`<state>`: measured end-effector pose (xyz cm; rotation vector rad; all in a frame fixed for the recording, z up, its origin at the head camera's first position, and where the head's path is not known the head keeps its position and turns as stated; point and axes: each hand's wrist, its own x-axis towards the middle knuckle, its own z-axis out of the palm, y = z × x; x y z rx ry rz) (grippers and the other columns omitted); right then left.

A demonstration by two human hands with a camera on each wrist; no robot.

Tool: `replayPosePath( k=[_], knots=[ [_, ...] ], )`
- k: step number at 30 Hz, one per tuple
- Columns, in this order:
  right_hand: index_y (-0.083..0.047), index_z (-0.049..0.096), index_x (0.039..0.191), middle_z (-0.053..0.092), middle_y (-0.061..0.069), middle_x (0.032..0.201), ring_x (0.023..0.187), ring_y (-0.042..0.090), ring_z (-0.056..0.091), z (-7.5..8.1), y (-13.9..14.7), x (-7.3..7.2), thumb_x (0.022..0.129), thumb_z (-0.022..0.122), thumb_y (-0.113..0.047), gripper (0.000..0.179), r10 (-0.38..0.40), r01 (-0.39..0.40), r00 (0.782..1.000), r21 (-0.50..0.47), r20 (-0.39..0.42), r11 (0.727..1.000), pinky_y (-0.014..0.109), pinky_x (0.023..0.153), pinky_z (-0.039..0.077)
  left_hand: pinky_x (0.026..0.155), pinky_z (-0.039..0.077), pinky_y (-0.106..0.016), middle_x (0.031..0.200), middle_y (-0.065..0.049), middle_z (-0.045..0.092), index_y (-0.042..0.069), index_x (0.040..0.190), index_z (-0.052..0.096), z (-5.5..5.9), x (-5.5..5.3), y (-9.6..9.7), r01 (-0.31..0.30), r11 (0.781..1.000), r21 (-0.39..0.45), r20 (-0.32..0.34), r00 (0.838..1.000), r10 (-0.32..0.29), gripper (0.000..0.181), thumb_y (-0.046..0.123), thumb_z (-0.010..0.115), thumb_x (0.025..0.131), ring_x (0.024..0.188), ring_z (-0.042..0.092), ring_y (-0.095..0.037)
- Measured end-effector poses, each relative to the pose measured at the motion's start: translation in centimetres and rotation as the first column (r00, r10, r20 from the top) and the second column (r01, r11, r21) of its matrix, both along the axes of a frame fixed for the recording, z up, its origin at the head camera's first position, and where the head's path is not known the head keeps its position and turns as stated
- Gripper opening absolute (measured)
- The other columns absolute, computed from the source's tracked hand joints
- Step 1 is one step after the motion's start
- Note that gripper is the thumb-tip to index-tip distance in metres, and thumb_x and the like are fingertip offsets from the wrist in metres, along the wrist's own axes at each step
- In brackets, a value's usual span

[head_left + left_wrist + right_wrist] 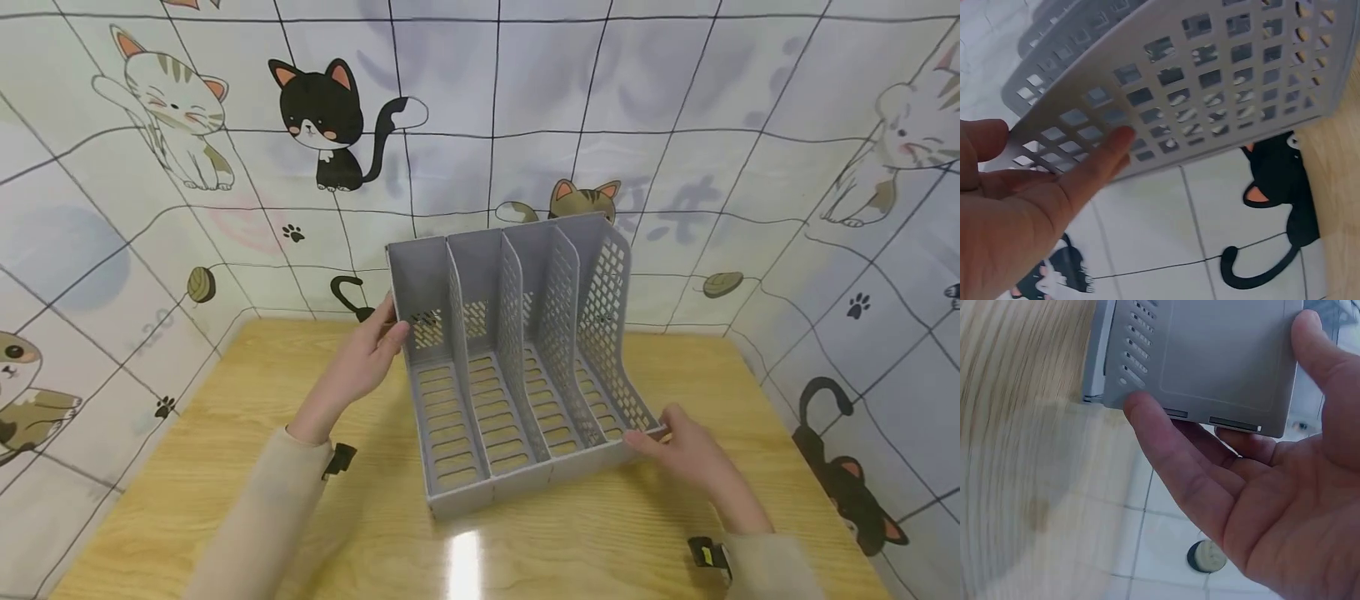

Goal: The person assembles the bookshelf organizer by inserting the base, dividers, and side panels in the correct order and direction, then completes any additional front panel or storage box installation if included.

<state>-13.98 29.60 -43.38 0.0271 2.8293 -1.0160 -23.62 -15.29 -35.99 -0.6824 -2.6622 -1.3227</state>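
Observation:
A grey plastic file organizer with dividers forming several upright slots stands at the middle, turned slightly askew. Nothing lies in its slots. My left hand grips the left side near the back, thumb at the edge and fingers along the outer wall. In the left wrist view the fingers lie against the perforated side panel. At the front right corner, my right hand holds the organizer, thumb over the edge. Seen from the right wrist, the fingers curl under a smooth grey panel while the thumb lies on its other edge.
A light wooden table lies under the organizer. White cloth walls with a grid and cartoon cats close off the back and both sides. Each wrist carries a black strap piece.

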Motion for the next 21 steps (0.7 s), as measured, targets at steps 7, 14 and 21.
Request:
replayPosePath(
  k=[7,14,21],
  knots=[
    [-0.004,0.053,0.087,0.068,0.006,0.080,0.066,0.015,0.058,-0.8,-2.7,-0.1,0.096,0.075,-0.032,0.036,0.098,-0.099,0.989,-0.005,-0.112,0.995,0.028,0.055,0.047,0.102,0.053,-0.054,0.152,-0.029,0.047,0.014,0.167,0.018,-0.6,-4.4,-1.2,-0.029,0.996,0.083,0.102,0.995,0.021,0.058,0.023,0.039,0.114,0.125,0.060,-0.046],
    [-0.005,0.053,0.086,0.072,0.007,0.086,0.074,0.019,0.071,-1.9,-4.4,-0.4,0.100,0.067,-0.014,0.022,0.162,-0.179,0.973,-0.094,-0.164,0.979,0.023,0.060,0.054,0.117,0.038,-0.057,0.164,-0.020,0.034,0.026,0.167,0.012,-1.3,-5.6,-1.9,-0.056,0.992,0.116,0.192,0.981,0.033,0.064,0.027,0.044,0.112,0.145,0.043,-0.041],
    [-0.002,0.068,0.104,0.074,0.017,0.104,0.091,0.033,0.072,-1.1,-2.6,-0.4,0.101,0.065,-0.011,0.009,0.198,-0.197,0.958,0.026,-0.208,0.980,0.045,0.077,0.061,0.118,0.033,-0.061,0.167,-0.023,0.027,0.009,0.167,0.010,-2.9,-3.1,-4.3,-0.075,0.997,0.035,0.145,0.987,0.070,0.069,0.034,0.044,0.112,0.148,0.035,-0.044]
  ],
)
